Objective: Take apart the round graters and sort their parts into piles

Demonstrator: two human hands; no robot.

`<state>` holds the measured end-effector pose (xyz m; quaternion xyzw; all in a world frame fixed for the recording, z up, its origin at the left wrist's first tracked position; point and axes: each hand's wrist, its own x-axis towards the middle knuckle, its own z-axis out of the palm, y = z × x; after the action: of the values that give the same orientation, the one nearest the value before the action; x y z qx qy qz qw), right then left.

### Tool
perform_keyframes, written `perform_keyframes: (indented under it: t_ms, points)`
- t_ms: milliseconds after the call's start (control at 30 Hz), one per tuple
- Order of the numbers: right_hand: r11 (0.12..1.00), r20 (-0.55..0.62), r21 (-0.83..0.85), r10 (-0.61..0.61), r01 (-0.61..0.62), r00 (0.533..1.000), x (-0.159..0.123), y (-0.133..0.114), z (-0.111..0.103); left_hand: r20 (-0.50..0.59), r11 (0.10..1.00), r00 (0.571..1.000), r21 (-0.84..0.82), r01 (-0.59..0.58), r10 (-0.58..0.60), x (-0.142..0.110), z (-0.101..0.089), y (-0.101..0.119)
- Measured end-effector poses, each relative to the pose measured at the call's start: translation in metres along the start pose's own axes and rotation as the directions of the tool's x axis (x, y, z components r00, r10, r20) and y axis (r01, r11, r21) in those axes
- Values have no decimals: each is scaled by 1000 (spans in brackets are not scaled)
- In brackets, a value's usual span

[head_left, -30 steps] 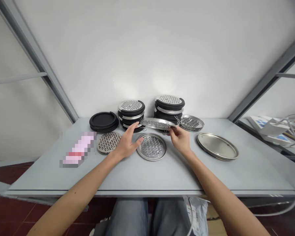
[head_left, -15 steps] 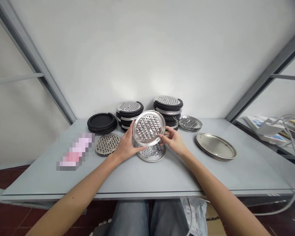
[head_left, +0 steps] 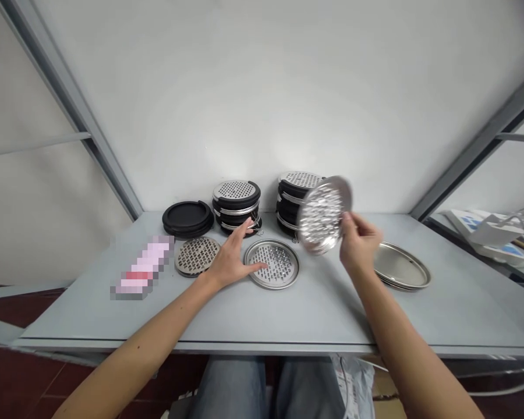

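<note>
Counter (head_left: 314, 314), pale grey, runs across the view, with a white wall (head_left: 262, 99) behind it and grey metal frame bars (head_left: 70, 110) at the upper left. Nearest, below the front edge, are the person's knees in blue jeans (head_left: 262, 390), with a plastic bag (head_left: 353, 390) just right of them.

Hands are well apart. Left hand (head_left: 231, 259) is open, low over the counter, with its fingers spread. Its lower fingertips (head_left: 262, 267) lie at the rim of a steel grater disc (head_left: 273, 265), which rests flat on the counter. Right hand (head_left: 358, 241) grips a second steel grater disc (head_left: 323, 215) by its edge, raised above the counter and tilted, its face blurred by motion. That disc hangs in front of the right-hand stack.

Left of centre lies a dark perforated disc (head_left: 196, 256), just beside the left hand. Further left is a pink-and-white object (head_left: 142, 267), too blurred to identify. Right of the right hand sits a plain steel tray (head_left: 402, 266), and the disc stack's neighbours stand along the wall: black lids (head_left: 187, 218), a left stack of black-and-steel graters (head_left: 236, 203) and a right stack (head_left: 294, 203). Papers (head_left: 489, 238) lie on a separate surface at far right.
</note>
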<state>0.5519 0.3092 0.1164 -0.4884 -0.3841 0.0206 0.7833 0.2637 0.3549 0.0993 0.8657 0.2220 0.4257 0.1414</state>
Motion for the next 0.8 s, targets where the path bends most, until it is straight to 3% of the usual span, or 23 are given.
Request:
perform_keyframes:
  t_ms: [67, 133, 267, 333, 567, 800]
  points:
    - [980, -192, 172, 130, -97, 973, 25, 4, -11, 15, 1000, 1000, 10, 13, -13, 0, 0, 0]
    - [947, -396, 302, 230, -110, 889, 48, 7, -25, 31, 999, 999, 36, 13, -14, 0, 1, 0]
    - [910, -583, 251, 415, -331, 699, 77, 16, -52, 67, 996, 997, 85, -41, 35, 0, 0, -2]
    - [878, -597, 222, 467, -425, 652, 83, 23, -60, 63, 994, 997, 90, -57, 52, 1, -1, -3]
    - [824, -479, 176, 549, -538, 684, 84, 53, -49, 61, 993, 997, 112, -48, 41, -1, -1, -5]
    - [813, -366, 106, 567, -572, 738, 75, 68, -31, 77, 991, 996, 124, -43, 33, -1, -1, -2]
